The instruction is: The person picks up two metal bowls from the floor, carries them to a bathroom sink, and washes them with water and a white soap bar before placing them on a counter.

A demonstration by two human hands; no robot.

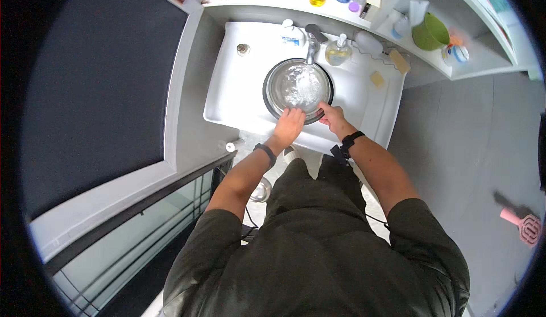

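Observation:
A round stainless-steel bowl [275, 96] with a dark rim sits in the white washbasin [230, 89], beneath the grey tap [312, 44]. Rippling, bubbling water [301, 86] lies inside it. My left hand [290, 123] is closed on the bowl's near edge, its fingertips curled at the rim. Just to its right, my right hand [334, 119] grips the near right edge, with its fingers partly hidden by the bowl. Both wrists wear black bands.
Behind the bowl stand a white bottle [292, 35] and a pump soap bottle [338, 52]. A yellowish sponge [377, 79] lies on the right ledge. Several bottles line the shelf above, beside a green cup [430, 32]. Near my feet is another metal bowl [261, 191].

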